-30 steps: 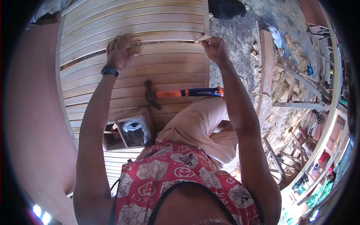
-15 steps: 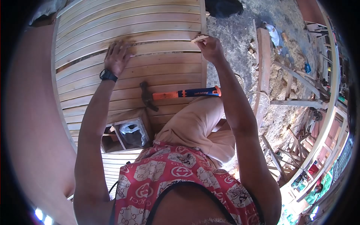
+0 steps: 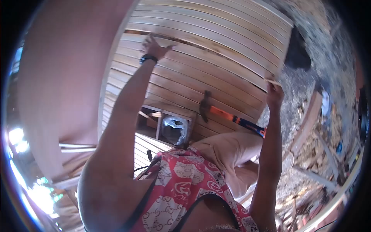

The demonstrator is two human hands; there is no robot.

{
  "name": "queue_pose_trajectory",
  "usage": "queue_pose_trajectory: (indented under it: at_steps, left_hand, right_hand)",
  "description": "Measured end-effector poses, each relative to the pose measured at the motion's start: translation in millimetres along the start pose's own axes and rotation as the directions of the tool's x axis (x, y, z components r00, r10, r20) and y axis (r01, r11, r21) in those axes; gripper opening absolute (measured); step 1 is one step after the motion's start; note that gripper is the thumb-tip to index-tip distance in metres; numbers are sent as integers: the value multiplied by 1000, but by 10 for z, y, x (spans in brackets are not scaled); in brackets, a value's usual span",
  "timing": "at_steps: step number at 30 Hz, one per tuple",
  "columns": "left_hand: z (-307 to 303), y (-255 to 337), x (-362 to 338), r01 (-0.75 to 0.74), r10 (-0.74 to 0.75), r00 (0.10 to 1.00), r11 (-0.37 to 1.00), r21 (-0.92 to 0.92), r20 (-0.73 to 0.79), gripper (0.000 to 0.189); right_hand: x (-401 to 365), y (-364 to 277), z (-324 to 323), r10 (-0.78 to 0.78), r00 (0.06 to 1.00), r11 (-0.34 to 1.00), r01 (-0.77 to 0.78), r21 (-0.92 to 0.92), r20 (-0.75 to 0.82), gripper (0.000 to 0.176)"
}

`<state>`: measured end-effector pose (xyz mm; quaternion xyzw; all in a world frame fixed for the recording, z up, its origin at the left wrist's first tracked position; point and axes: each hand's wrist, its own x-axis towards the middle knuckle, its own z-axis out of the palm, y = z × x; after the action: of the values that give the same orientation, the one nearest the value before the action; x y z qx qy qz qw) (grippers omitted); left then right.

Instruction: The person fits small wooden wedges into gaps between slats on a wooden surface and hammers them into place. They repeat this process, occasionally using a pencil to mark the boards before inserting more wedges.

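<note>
I see the left hand (image 3: 155,45) pressed on a slatted wooden panel (image 3: 216,38), fingers spread wide and holding nothing. A dark wristwatch (image 3: 148,58) sits on that wrist. The right hand (image 3: 275,93) is raised at the panel's outer edge, well apart from the left, with its fingers closed around a thin wood sliver (image 3: 273,81). The sliver's tip touches the panel's corner.

A dark gap (image 3: 201,43) between two slats runs across the panel from just past the left fingertips toward the right hand.

Below and between the two hands, a hammer (image 3: 228,115) lies on the slats. Its dark head points toward the left arm and its orange and blue handle reaches toward the right forearm. There is lettering on the handle, but I cannot read it here.

Nearer the body, below the left forearm, an open wooden box (image 3: 160,116) rests on the panel with a crumpled clear plastic bag (image 3: 174,129) inside.

Closest to the camera I see the person's bent knee in beige trousers (image 3: 232,149) and a red shirt (image 3: 181,181) printed with pale repeating emblems. Its small writing is too blurred to read.

Beyond the right hand, rough ground (image 3: 309,69) carries loose wooden planks (image 3: 307,123) and offcuts.
</note>
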<state>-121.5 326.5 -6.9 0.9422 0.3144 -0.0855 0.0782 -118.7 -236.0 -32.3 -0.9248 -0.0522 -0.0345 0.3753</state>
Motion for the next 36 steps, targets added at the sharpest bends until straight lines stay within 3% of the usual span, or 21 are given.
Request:
queue_pose_trajectory:
  at_steps: [2, 3, 5, 10, 12, 15, 19, 21, 22, 23, 24, 26, 28, 29, 31, 32, 35, 36]
  left_hand:
    - [-55, 23, -38, 62, -64, 992, 998, 30, 108, 149]
    - [-95, 25, -51, 82, -85, 992, 996, 34, 92, 149]
    - [-101, 44, -87, 39, -40, 989, 999, 12, 141, 151]
    - [-152, 39, -221, 11, -9, 999, 999, -45, 50, 145]
    - [-146, 21, -239, -92, 88, 994, 993, -67, -58, 142]
    - [-164, 19, -234, -148, 145, 985, 988, -33, -94, 133]
    - [-45, 50, 180, -102, 68, 978, 981, -166, -196, 121]
    - [9, 88, 379, -270, 251, 957, 955, -126, -149, 107]
    - [-260, 131, 223, -264, 260, 961, 964, -30, -91, 100]
    - [-177, -48, 323, -370, 369, 925, 929, 0, -95, 99]
    - [-194, -132, 327, -383, 380, 923, 924, -28, -60, 98]
    - [-336, -132, 302, -415, 413, 910, 908, -53, -35, 97]
    - [-483, -74, 217, -461, 444, 885, 880, 114, 142, 90]
    - [-488, -36, 332, -475, 457, 876, 872, 114, 157, 90]
    - [-512, -2, 459, -604, 536, 775, 784, 144, 335, 84]
    - [-616, 82, 449, -538, 435, 792, 829, 153, 428, 83]
    - [-580, 106, 498, -523, 426, 788, 844, 119, 444, 85]
    - [-496, 21, 522, -569, 510, 774, 820, 60, 376, 83]
  right_hand:
    - [-26, 171, 109, 8, 999, 1000, -7, 21, -40, 21]
    - [-22, 93, 138, -10, 999, 999, 11, 38, -32, 21]
    - [-45, -4, 99, -47, 992, 993, 59, 100, -116, 19]
    - [-17, 43, 131, -44, 993, 993, 56, 104, -113, 16]
    - [-5, -36, 116, -72, 990, 989, 87, 118, -121, 17]
    - [-16, -67, 111, -55, 991, 980, 77, 181, -124, 17]
    - [10, -40, 118, -87, 986, 988, 103, 114, -141, 17]
    - [8, -21, 96, -34, 995, 998, 38, 46, -90, 17]
    - [-64, 18, 78, -24, 997, 999, 26, 34, -68, 17]
    - [-36, 50, 138, -86, 991, 994, 92, 56, -104, 18]
    - [-8, 80, 133, -150, 979, 984, 161, 71, -139, 18]
    - [-5, 6, 67, -109, 987, 992, 115, 50, -118, 17]
    - [8, -29, 49, -108, 990, 992, 113, 56, -87, 17]
    - [28, -31, 46, -88, 992, 994, 93, 50, -90, 17]
    - [28, -101, -7, -49, 998, 997, 50, 56, -25, 15]
    - [30, -190, -31, -76, 996, 993, 79, 86, -43, 16]
    - [61, -115, 5, -125, 991, 986, 130, 105, -57, 15]
    - [73, -122, -5, -99, 994, 994, 100, 43, -42, 15]
